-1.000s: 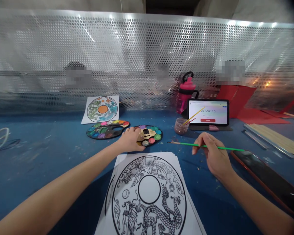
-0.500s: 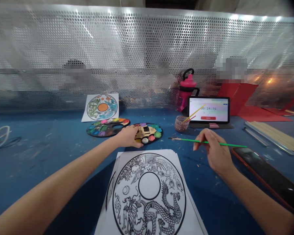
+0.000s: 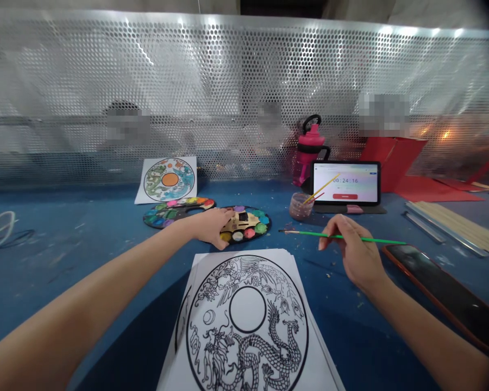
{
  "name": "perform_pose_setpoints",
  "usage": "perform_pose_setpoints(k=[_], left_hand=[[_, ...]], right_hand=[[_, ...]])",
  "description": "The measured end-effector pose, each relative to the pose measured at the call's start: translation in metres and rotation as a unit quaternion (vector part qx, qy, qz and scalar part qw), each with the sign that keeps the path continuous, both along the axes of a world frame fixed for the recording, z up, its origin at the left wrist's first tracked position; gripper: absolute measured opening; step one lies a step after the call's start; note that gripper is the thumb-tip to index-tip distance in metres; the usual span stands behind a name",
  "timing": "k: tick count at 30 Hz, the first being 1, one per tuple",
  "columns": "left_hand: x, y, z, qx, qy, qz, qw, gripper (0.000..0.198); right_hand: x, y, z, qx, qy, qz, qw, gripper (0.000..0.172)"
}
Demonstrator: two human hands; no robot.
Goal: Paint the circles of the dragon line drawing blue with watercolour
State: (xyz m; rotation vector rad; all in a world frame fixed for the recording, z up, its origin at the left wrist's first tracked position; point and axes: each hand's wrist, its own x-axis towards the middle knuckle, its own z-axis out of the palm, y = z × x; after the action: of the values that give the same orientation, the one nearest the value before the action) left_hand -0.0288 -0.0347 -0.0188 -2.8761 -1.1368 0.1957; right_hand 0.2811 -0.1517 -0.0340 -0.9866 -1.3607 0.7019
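Note:
My left hand reaches forward over the left end of a paint palette, its thumb at the near edge and its fingers across the top. Its grip hides part of the palette, whose round wells hold several colours. A green paintbrush is pinched in my right hand, held nearly level with its dark tip pointing left towards the palette. Below and between my hands lies a stack of paper, its top sheet printed with an uncoloured dragon and phoenix ring.
A second palette sits behind my left forearm, near a coloured print. Rightwards stand a cup with brushes, a pink bottle and a tablet with a timer. A phone and wooden sticks lie at right.
My left hand has shifted on the palette, its thumb moving left and nearer, and a yellow well shows more. The right hand with the brush has hardly moved.

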Motion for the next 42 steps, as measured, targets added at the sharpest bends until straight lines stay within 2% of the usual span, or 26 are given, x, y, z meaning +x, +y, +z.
perform_pose_setpoints(k=[10, 22, 31, 35, 39, 42], left_hand=[[-0.008, -0.008, 0.014, -0.040, 0.035, 0.001, 0.999, 0.091], [-0.027, -0.016, 0.011, -0.081, 0.014, -0.001, 0.997, 0.091], [-0.034, -0.028, 0.013, -0.089, -0.034, 0.018, 0.995, 0.067], [-0.025, -0.046, 0.013, -0.069, -0.056, 0.016, 0.996, 0.063], [-0.019, -0.081, 0.013, -0.004, -0.165, -0.001, 0.986, 0.046], [-0.021, -0.110, 0.016, 0.017, -0.207, 0.074, 0.975, 0.031]], right_hand=[[-0.001, 0.000, 0.000, -0.004, -0.014, -0.002, 1.000, 0.034], [-0.001, 0.001, -0.002, -0.006, -0.019, 0.002, 1.000, 0.031], [-0.002, 0.001, -0.006, -0.019, -0.003, 0.001, 1.000, 0.036], [-0.003, 0.003, -0.003, -0.018, -0.025, -0.021, 0.999, 0.033], [-0.008, 0.006, -0.001, -0.017, -0.047, -0.056, 0.997, 0.033], [-0.013, 0.008, 0.003, -0.023, -0.035, -0.027, 0.999, 0.033]])
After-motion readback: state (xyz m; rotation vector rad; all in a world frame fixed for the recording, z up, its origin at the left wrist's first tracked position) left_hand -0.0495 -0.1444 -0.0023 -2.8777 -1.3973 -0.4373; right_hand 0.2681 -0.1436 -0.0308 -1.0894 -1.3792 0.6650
